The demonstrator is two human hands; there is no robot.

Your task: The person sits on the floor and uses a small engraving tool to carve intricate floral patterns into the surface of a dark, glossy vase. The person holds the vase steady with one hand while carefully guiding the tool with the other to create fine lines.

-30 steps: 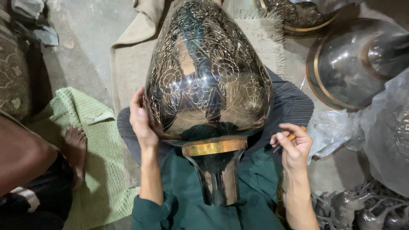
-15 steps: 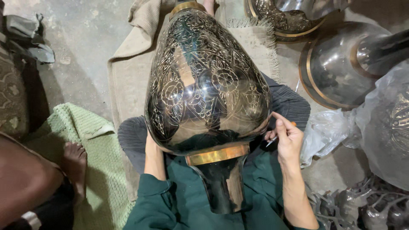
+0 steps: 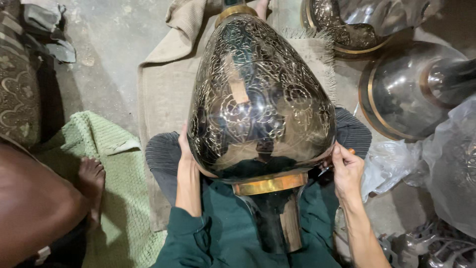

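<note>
A large dark metal vase (image 3: 260,99) with fine engraved floral patterns and a brass band lies across my lap, its neck toward me. My left hand (image 3: 184,149) presses flat against the vase's left side, fingers mostly hidden behind it. My right hand (image 3: 345,166) rests against the vase's lower right edge and grips a thin engraving tool (image 3: 337,161) with an orange handle end, its tip against the vase.
A beige cloth (image 3: 158,94) lies under the vase on the concrete floor. Other dark metal vessels (image 3: 406,94) and clear plastic wrap (image 3: 436,159) crowd the right. A green mat (image 3: 119,188) and another person's bare foot (image 3: 91,173) are at left.
The vase has shifted and my left hand slid behind its side. My right hand moved in from the open toward the vase's right edge with the tool.
</note>
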